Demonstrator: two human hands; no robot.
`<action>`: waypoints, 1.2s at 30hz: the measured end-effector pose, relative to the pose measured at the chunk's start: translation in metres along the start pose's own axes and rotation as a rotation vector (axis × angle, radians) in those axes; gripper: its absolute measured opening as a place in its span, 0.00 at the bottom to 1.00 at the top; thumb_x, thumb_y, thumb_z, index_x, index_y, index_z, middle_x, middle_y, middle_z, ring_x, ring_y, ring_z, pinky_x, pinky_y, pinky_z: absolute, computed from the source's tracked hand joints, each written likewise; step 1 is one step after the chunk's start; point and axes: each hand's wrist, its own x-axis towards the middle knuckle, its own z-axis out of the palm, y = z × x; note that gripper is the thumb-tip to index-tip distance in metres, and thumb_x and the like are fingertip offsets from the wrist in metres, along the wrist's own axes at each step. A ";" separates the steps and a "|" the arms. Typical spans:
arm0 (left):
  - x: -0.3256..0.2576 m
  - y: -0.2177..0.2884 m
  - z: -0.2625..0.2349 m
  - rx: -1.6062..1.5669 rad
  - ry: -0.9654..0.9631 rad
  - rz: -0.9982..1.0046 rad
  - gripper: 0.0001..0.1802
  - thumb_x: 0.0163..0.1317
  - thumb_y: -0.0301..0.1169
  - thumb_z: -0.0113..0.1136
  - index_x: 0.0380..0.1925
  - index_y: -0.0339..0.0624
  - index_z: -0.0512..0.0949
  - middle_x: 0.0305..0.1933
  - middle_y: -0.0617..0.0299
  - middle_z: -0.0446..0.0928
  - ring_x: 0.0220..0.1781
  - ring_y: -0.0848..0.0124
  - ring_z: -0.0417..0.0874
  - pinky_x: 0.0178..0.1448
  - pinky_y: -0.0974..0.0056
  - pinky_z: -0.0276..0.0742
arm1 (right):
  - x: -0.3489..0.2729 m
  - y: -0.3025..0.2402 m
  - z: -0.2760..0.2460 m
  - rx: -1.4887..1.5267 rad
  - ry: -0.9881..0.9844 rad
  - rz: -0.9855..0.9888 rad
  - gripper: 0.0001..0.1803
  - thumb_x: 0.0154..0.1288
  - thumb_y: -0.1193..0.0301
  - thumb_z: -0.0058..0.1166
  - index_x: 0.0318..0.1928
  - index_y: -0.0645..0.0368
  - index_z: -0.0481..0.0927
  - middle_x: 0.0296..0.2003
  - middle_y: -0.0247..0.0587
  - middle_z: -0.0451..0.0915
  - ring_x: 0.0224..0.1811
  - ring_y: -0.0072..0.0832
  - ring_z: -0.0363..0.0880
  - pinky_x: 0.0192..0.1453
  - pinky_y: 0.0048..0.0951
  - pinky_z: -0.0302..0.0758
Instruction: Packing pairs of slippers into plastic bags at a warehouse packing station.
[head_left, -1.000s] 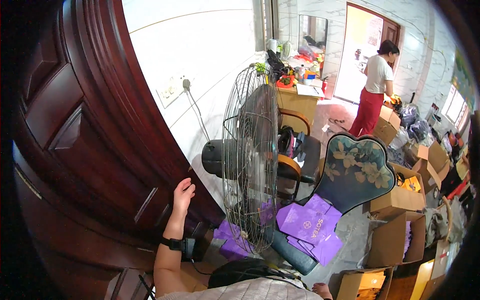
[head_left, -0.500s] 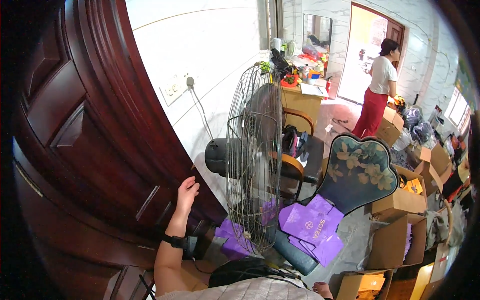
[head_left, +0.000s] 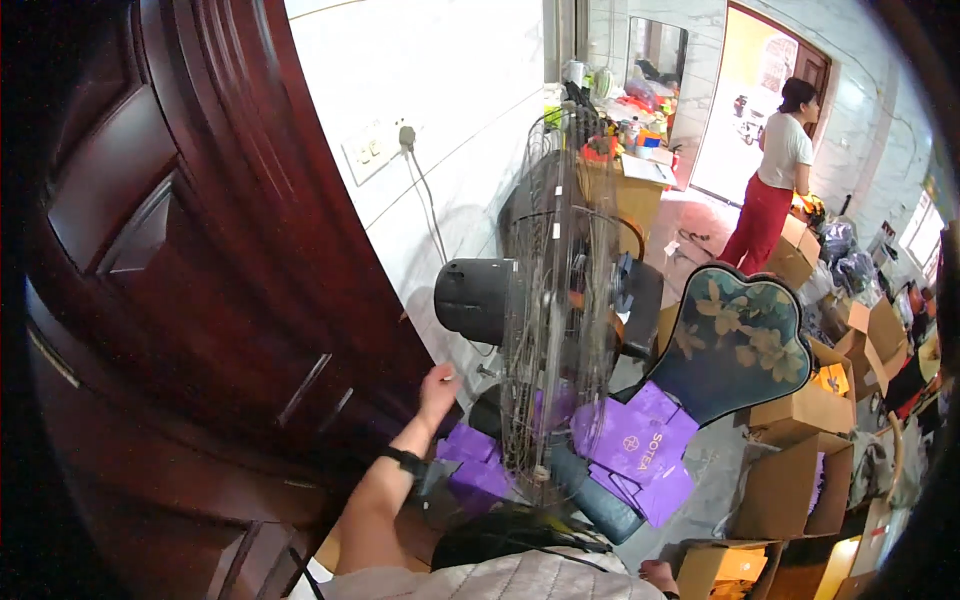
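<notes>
My left hand (head_left: 438, 392) reaches forward beside the dark wooden door, its fingers curled together. Whether anything small is inside them is hidden. Just right of this hand stands a large black fan (head_left: 478, 298), its wire cage (head_left: 560, 330) seen nearly edge-on; no contact between hand and fan is clear. Purple paper bags (head_left: 470, 470) lie low behind my left wrist, on which there is a black band. At the lower edge my right hand (head_left: 658, 575) shows only in part beside my body, far from the fan, and its fingers are hard to make out.
A chair with a flowered back (head_left: 742, 340) holds more purple bags (head_left: 632, 440) on its seat. Open cardboard boxes (head_left: 790, 485) line the right side. The dark red door (head_left: 230, 300) fills the left. Farther back, a person (head_left: 780, 170) stands near a bright doorway.
My left hand has moved right and slightly down, nearer the fan, and its fingers look more closed. The view has shifted, and the fan's cage appears more edge-on.
</notes>
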 end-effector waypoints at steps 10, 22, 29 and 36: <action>0.072 0.000 0.180 -0.021 -0.228 0.261 0.29 0.53 0.41 0.67 0.53 0.38 0.76 0.56 0.50 0.78 0.59 0.50 0.76 0.60 0.55 0.72 | -0.086 -0.039 0.010 0.047 0.308 0.091 0.12 0.61 0.66 0.61 0.42 0.60 0.83 0.27 0.36 0.83 0.25 0.25 0.80 0.24 0.30 0.74; 0.119 -0.026 0.186 0.215 -0.146 0.645 0.21 0.65 0.42 0.54 0.51 0.41 0.78 0.56 0.47 0.77 0.59 0.50 0.74 0.60 0.50 0.69 | -0.143 -0.002 0.030 -0.054 0.276 -0.032 0.10 0.63 0.72 0.55 0.43 0.63 0.82 0.29 0.41 0.83 0.27 0.30 0.82 0.31 0.33 0.79; 0.133 -0.045 0.185 0.498 -0.578 0.413 0.27 0.73 0.45 0.38 0.64 0.40 0.67 0.70 0.51 0.63 0.67 0.54 0.67 0.66 0.51 0.65 | -0.150 0.029 0.059 0.393 0.371 0.120 0.10 0.62 0.73 0.57 0.41 0.66 0.83 0.28 0.40 0.83 0.27 0.29 0.81 0.33 0.31 0.78; 0.165 -0.171 0.117 0.006 -0.894 0.105 0.25 0.71 0.46 0.46 0.62 0.45 0.69 0.66 0.55 0.67 0.65 0.61 0.68 0.68 0.58 0.64 | -0.147 -0.013 0.066 -0.094 0.244 0.142 0.12 0.62 0.63 0.56 0.40 0.58 0.82 0.30 0.45 0.84 0.32 0.36 0.83 0.36 0.38 0.78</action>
